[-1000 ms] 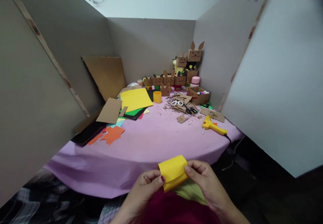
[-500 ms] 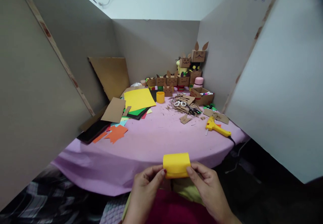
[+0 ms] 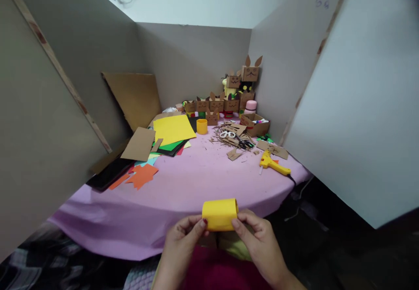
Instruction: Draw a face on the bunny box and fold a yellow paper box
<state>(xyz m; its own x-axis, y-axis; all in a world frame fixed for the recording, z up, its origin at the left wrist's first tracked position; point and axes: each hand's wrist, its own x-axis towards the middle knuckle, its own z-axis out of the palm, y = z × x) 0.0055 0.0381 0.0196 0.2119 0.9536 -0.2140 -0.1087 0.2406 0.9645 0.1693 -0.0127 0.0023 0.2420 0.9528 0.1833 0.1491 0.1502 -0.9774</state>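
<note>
Left hand [image 3: 180, 244] and right hand [image 3: 260, 240] pinch opposite ends of a yellow craft-sheet tube [image 3: 220, 213] by the table's [image 3: 196, 183] near edge. Apparent step: shaping; next move calls for even pressure.

The yellow roll [image 3: 219, 216] looks like it is made of smooth, matt paper or thin foam, and the pink table cover [image 3: 203, 174] seems to be a matt cloth. The glue gun [image 3: 276, 165] appears as smooth plastic, while the cardboard sheet [image 3: 139, 145] is dull, and the partition strip [image 3: 59, 69] shows bare, knotted wood
</note>
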